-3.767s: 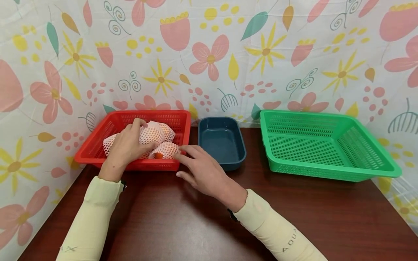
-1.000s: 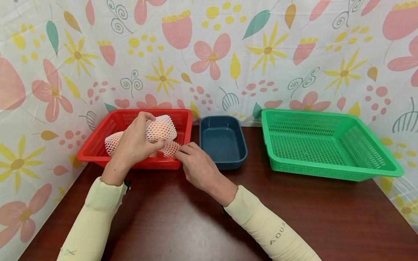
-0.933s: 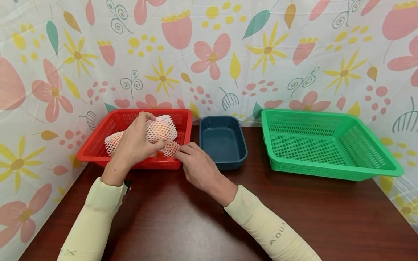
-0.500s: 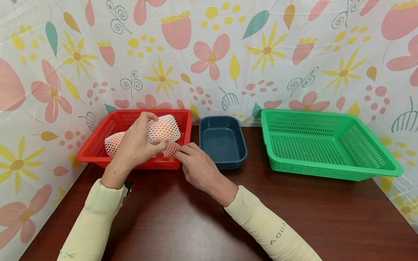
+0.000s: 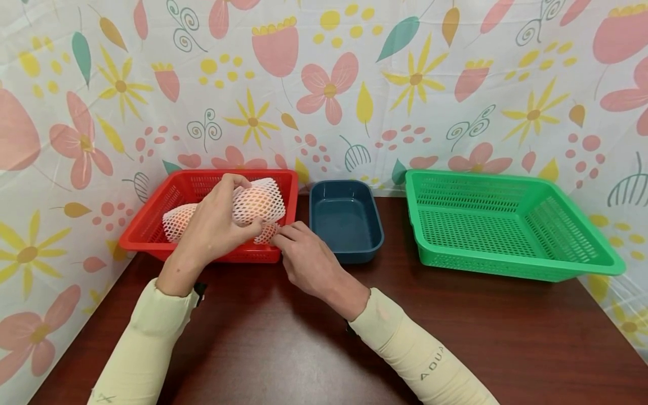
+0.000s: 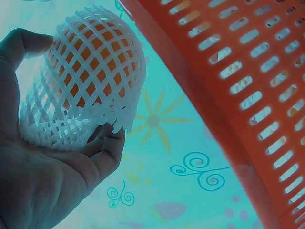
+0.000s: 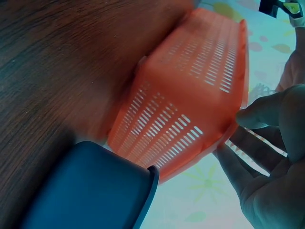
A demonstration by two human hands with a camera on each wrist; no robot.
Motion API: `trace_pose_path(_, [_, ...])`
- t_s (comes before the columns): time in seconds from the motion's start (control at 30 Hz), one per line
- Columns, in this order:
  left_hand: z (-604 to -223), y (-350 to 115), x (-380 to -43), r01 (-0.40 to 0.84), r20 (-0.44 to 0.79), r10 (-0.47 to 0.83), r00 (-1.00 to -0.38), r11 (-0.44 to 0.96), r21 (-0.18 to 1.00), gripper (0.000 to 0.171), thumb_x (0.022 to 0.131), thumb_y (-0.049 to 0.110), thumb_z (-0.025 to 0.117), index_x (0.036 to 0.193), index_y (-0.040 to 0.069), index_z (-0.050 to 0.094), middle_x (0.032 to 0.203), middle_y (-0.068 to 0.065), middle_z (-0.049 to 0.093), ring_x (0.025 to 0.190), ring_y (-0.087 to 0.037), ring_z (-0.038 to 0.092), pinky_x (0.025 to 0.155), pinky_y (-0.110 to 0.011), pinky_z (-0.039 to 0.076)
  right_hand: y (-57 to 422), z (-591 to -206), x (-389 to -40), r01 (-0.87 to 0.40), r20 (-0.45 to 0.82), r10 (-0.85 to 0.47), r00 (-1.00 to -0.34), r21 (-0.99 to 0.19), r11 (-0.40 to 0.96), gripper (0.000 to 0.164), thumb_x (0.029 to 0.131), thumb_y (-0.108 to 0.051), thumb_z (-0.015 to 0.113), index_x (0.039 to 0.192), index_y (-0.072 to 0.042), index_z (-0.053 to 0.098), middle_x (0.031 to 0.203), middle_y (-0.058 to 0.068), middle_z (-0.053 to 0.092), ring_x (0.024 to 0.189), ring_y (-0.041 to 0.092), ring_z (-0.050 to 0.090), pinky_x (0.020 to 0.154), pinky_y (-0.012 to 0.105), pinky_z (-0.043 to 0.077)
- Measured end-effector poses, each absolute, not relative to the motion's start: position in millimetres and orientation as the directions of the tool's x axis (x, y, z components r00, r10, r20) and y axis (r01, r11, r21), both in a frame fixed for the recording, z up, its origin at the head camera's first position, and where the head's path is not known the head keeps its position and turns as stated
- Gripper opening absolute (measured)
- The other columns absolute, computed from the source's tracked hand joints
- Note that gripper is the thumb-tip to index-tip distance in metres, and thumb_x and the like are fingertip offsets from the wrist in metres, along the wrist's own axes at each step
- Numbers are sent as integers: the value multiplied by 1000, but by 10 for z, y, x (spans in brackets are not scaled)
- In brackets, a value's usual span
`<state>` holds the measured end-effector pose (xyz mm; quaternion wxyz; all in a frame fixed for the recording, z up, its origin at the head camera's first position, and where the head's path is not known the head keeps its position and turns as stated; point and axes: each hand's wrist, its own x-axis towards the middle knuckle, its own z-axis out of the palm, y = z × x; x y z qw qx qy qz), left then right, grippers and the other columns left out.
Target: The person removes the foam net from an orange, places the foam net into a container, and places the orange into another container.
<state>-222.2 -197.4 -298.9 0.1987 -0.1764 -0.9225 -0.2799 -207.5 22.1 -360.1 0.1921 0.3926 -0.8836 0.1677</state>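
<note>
- The left hand curls its fingers and thumb about a rounded orange object in a white foam net sleeve, gripping it through the net
- That held object shows over the right part of a red plastic basket with slotted walls; in the left wrist view it is apart from the basket's wall
- The right hand pinches the basket's near right corner, thumb on the outside and fingers across the rim
- A second net-wrapped orange object lies in that corner, partly hidden below the held one; whether the right fingers touch it I cannot tell
- A third net-wrapped object lies in the basket to the left, partly behind the left hand
- Just right of the basket stands a dark blue rectangular tray with rounded corners
- Further right, apart from the tray, sits a larger green plastic slotted basket
- All three containers rest on a dark reddish-brown wood-grained table, before a white floral-patterned curtain
</note>
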Motion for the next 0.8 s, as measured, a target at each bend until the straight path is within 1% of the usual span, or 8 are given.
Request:
trace_pose_path(0.07, [-2984, -1967, -2213, 446, 471, 220, -854, 776, 447, 63, 82, 25, 84, 132, 12, 48, 119, -9, 60, 105, -26, 59, 95, -51, 54, 224, -3598, -2074, -755, 467, -626, -625, -159, 636, 40, 88, -12, 84, 127, -13, 73, 126, 0, 71, 114, 15, 57, 101, 27, 54])
trace_pose_path(0.3, [-2956, -1942, -2181, 466, 470, 238, -850, 755, 461, 65, 81, 24, 86, 132, 13, 48, 120, -8, 61, 105, -24, 59, 95, -51, 55, 262, -3559, -2052, -747, 460, -612, -643, -201, 634, 32, 92, -13, 80, 122, -12, 71, 122, 0, 70, 112, 15, 59, 100, 28, 55])
trace_pose_path(0.63, [-2937, -1933, -2149, 495, 478, 260, -839, 729, 473, 65, 81, 23, 87, 132, 14, 48, 124, -7, 62, 108, -24, 61, 97, -51, 54, 324, -3545, -2037, -747, 456, -601, -656, -276, 605, 34, 93, -17, 79, 124, -12, 69, 123, -1, 67, 110, 14, 59, 97, 30, 56])
trace_pose_path(0.8, [-2925, -1916, -2127, 498, 463, 268, -845, 712, 495, 69, 79, 23, 89, 134, 15, 47, 127, -6, 61, 109, -23, 61, 99, -53, 56, 377, -3535, -2026, -746, 465, -592, -658, -296, 596, 35, 93, -18, 78, 126, -13, 68, 125, -2, 67, 110, 12, 60, 98, 29, 56])
